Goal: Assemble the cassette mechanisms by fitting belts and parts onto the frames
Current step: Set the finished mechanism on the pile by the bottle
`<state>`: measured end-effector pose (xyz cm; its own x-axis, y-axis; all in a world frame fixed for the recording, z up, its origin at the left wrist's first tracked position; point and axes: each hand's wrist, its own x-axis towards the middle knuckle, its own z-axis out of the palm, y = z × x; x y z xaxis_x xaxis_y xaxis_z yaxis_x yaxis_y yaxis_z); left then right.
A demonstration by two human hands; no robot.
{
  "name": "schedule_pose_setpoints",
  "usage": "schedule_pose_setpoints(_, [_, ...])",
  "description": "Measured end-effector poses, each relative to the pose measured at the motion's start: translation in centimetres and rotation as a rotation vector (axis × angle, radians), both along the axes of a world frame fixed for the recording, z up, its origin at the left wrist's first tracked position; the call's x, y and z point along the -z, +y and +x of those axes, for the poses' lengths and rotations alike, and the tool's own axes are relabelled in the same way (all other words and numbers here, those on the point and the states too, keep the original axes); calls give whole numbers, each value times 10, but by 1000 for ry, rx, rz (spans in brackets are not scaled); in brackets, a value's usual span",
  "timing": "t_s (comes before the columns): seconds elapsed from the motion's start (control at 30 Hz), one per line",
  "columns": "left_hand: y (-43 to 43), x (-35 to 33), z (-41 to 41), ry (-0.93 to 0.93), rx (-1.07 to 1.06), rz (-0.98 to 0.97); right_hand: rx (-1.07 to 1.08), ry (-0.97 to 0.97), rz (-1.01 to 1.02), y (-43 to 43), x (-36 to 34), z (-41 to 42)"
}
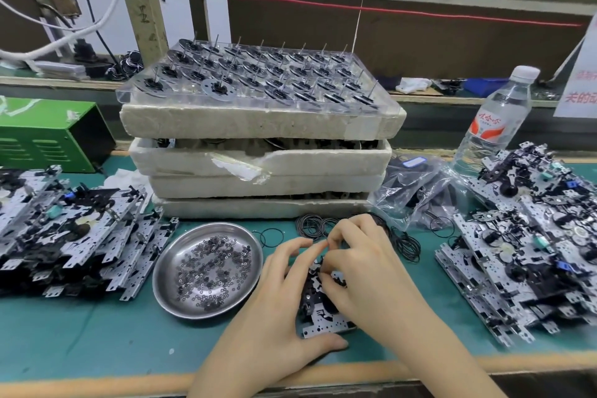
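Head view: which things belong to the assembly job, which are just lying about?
Job: silver metal cassette frame, thin black rubber belts, round steel dish of washers, clear tray of flywheels.
Lying about: clear plastic water bottle, green metal box.

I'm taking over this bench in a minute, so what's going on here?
A person is assembling one mechanism frame at the front of the green bench. The left hand grips it, thumb on its near edge, while the right hand pinches at a small part on top; which part is hidden. Loose black belts lie just behind the hands, a steel dish of washers sits to the left, and more frames are piled in a left stack and a right stack.
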<state>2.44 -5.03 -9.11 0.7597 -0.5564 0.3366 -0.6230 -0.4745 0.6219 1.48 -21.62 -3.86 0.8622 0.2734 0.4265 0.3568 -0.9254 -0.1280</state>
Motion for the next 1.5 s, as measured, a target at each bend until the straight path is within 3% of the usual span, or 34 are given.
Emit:
schedule_pose_setpoints(0.2, [5,-5,-3,-47,-45,-81,-8,59,138,-7,-2,-1])
schedule_pose_setpoints(0.33, [4,-6,-4,10,10,-61,-2,124,79,-9,3,-1])
schedule_pose_setpoints(0.5, [7,-10,-8,76,56,-80,-90,370,278,-25,-2,-6])
schedule_pose_setpoints(0.63, [9,-14,-11,121,57,-144,-230,593,166,-41,0,-14])
schedule_pose_setpoints(0.73, [10,-15,-11,100,41,-195,-234,489,0,-43,5,-16])
schedule_pose_setpoints(0.83, [10,-16,-12,87,15,-225,-233,435,-14,-40,4,-15])
schedule_pose_setpoints(1.03, [8,-17,-14,16,-3,-275,-223,435,135,-27,7,-23])
schedule_pose_setpoints(1.2, [5,-20,-12,-24,-2,-332,-170,320,168,-17,11,-22])
schedule_pose_setpoints(1.33, [6,-18,-10,-24,-9,-421,-138,296,294,-37,-18,-32])
schedule_pose_setpoints(1.4, [6,-15,-9,-12,3,-424,-90,199,345,-63,-45,-42])
schedule_pose_setpoints(1.5, [-1,-16,-10,-90,23,-252,66,-23,430,-116,-81,-63])
